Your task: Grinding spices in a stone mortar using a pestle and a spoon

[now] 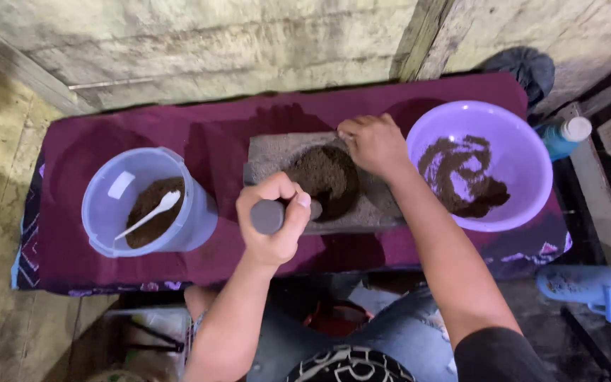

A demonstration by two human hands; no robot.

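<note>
The left hand [275, 221] is closed in a fist around the near end of a grey stone roller [271, 216], which points toward the right hand. The right hand [375, 143] lies with curled fingers on the far end of that roller, gripping it over a mound of dark brown paste [323, 177] on a flat grey grinding stone [376, 206] between the two hands. Left of the left hand stands a pale blue bucket [107, 205] holding brown powder and a white spoon [148, 214]. Just right of the right hand sits a purple bowl [525, 155] smeared with the same paste
</note>
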